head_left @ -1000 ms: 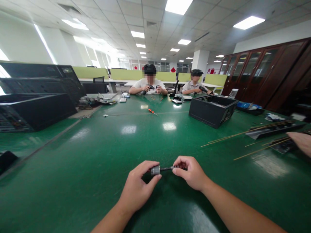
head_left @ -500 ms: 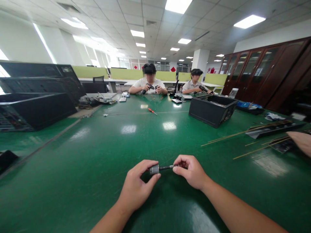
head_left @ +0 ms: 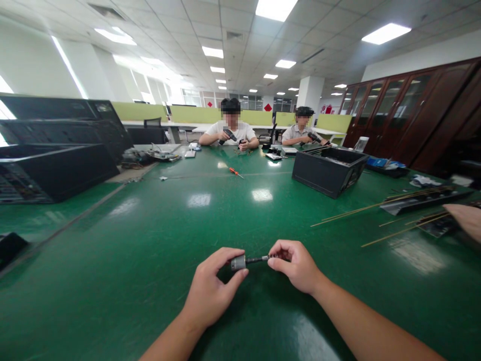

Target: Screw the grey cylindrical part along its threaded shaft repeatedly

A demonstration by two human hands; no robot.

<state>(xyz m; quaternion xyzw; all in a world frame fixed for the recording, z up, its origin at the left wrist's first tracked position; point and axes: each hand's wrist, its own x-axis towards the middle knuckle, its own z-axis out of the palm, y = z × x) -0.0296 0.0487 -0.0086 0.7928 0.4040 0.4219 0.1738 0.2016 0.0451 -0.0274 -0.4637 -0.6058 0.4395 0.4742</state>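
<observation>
A small electric motor point(head_left: 238, 263) with a grey cylindrical body lies level above the green table point(head_left: 158, 225). My left hand point(head_left: 214, 286) grips the body between thumb and fingers. From its right side a thin dark shaft point(head_left: 257, 259) runs toward my right hand point(head_left: 295, 265). The thumb and fingertips of that hand pinch the shaft's far end, where a small metal piece shows only partly. Both hands are closed on the same part, a short way apart.
A red-handled screwdriver point(head_left: 235, 173) lies mid-table. To the right stand an open black computer case point(head_left: 319, 173) and thin brass-coloured rods point(head_left: 376, 205). More black cases point(head_left: 75, 170) stand at left. Two people sit across the table, each holding a power drill point(head_left: 230, 134).
My hands and the motor stay almost still. Across the table, one person's hands and drill have shifted slightly, and that person's head is bent lower.
</observation>
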